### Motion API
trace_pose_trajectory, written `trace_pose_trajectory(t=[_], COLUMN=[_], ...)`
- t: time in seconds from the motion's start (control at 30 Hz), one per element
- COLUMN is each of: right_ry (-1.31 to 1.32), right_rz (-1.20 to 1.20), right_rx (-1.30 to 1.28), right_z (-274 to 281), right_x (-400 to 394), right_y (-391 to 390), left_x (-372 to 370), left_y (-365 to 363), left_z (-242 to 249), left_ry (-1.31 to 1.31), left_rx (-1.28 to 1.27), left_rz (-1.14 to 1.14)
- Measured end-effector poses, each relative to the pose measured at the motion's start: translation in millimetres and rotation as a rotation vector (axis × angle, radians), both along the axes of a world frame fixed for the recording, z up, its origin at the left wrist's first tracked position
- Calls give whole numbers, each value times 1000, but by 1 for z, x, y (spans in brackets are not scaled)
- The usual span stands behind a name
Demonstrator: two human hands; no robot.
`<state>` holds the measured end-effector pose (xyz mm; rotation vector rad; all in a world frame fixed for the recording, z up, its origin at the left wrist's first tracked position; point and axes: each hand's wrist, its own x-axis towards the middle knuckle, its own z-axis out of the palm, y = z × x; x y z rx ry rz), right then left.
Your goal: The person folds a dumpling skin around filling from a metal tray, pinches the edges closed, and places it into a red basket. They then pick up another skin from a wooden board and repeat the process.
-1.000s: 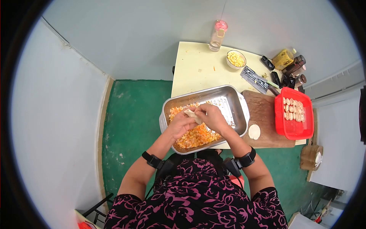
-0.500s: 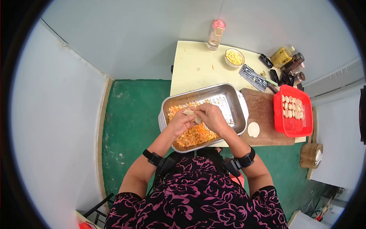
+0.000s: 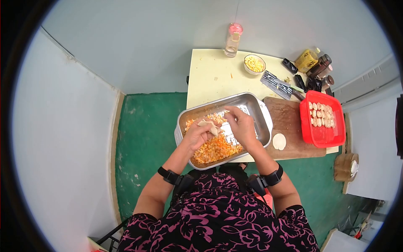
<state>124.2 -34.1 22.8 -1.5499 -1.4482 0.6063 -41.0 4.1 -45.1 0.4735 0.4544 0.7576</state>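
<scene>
My left hand (image 3: 198,135) is closed around a folded dumpling (image 3: 208,127), pale and partly hidden by the fingers. It is held above a metal pan (image 3: 263,126) of chopped orange and white filling (image 3: 216,149). Just to the right, my right hand (image 3: 240,126) hovers over the pan, apart from the dumpling. Its fingers are loosely bent and spread, with nothing visible in them. A round dumpling wrapper (image 3: 279,142) lies on the wooden cutting board (image 3: 289,119) beside the pan.
A red plastic basket (image 3: 308,130) with rows of made dumplings (image 3: 321,114) sits on the board's right side. Behind are a cleaver (image 3: 277,87), a bowl of corn (image 3: 254,64), a pink-lidded bottle (image 3: 233,40), a yellow-labelled bottle (image 3: 307,60) and dark jars (image 3: 320,66).
My right hand has let go of the dumpling and drawn off to the right. The left hand keeps it over the pan, and its wrapper now looks more folded.
</scene>
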Motion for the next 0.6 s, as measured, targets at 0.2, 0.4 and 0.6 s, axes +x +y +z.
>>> trace_pose_trajectory(t=[0.2, 0.4, 0.6], right_ry=[153, 351, 423], right_rz=[103, 113, 89], right_rx=[-77, 21, 64], right_z=[-23, -24, -27], right_x=[9, -11, -12], right_y=[-14, -22, -22], left_x=[-8, -6, 2], left_y=[8, 13, 3], left_z=[10, 27, 32], left_ry=[-100, -163, -240], left_rx=[5, 22, -37], left_rz=[46, 66, 20])
